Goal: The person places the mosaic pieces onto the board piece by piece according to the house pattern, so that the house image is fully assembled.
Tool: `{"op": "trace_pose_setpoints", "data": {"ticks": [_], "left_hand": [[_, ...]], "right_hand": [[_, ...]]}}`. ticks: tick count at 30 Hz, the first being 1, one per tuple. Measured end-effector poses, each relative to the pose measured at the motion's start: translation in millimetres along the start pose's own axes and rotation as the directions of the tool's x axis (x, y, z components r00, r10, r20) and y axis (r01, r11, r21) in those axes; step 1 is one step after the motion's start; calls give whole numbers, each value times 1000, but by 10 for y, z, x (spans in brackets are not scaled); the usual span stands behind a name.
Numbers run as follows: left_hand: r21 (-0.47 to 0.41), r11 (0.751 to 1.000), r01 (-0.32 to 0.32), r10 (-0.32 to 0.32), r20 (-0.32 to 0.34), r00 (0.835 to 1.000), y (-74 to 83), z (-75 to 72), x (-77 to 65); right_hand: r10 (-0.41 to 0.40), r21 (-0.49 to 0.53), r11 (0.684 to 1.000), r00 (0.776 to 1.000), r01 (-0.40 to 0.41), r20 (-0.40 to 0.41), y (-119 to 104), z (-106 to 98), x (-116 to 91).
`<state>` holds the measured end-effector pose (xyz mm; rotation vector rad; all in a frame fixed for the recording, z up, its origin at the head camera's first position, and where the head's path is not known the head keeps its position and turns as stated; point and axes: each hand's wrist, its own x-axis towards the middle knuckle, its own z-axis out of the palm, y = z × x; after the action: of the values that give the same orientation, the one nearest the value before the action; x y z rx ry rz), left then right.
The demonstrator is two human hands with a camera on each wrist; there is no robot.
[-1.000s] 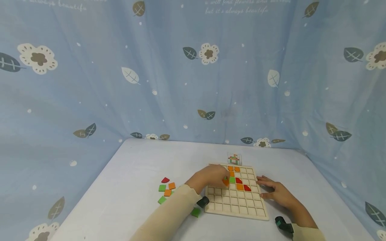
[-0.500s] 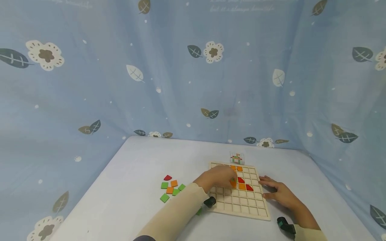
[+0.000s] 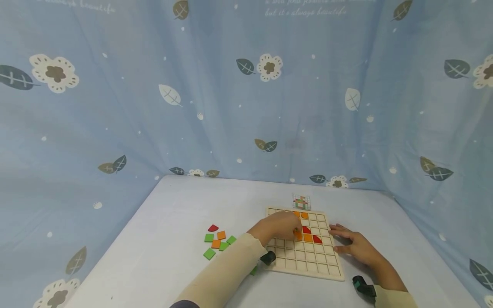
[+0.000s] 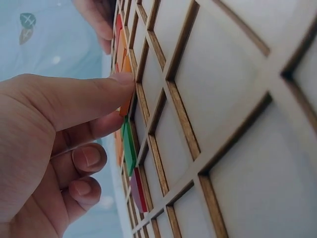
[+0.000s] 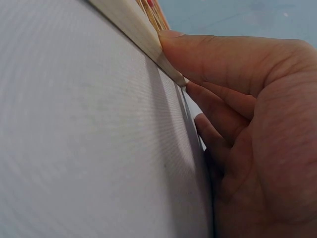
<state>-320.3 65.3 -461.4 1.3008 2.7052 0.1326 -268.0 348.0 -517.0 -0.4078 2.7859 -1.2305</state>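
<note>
My left hand (image 3: 281,224) is over the wooden grid board (image 3: 308,266), thumb and index finger pinching an orange square tile (image 3: 298,235) at one of its cells. In the left wrist view, the thumb covers part of that tile, while a green tile (image 4: 129,146) and a dark red tile (image 4: 138,193) sit in the grid beyond it. Right of the pinched tile lie another orange square (image 3: 308,238) and two red quarter-round tiles (image 3: 317,239). My right hand (image 3: 360,247) rests at the board's right side, its thumb and extended fingers touching the edge.
Left of the board lie loose tiles: a red quarter-round (image 3: 213,228), several green squares (image 3: 209,253) and orange squares (image 3: 216,244). Another green tile (image 3: 253,270) is partly hidden by the left sleeve. A small pattern card (image 3: 301,202) lies behind the board. A blue curtain (image 3: 215,107) surrounds the white table.
My left hand has moved slightly right over the board and lowered the orange tile, which was tilted earlier, to a cell beside the other orange square. The right hand stays at the board's edge.
</note>
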Motion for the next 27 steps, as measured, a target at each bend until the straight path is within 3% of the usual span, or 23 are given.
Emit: {"op": "trace_pose_setpoints", "data": {"ticks": [19,27], "left_hand": [[0,998,55,-55,9,998,47,-8,28],[50,998,32,-32,-3,999,45,-10,-2]], "right_hand": [[17,7,1000,1000,-17,-8,-23,0,0],[16,3,1000,1000,-16,-11,2,10,-1]]}}
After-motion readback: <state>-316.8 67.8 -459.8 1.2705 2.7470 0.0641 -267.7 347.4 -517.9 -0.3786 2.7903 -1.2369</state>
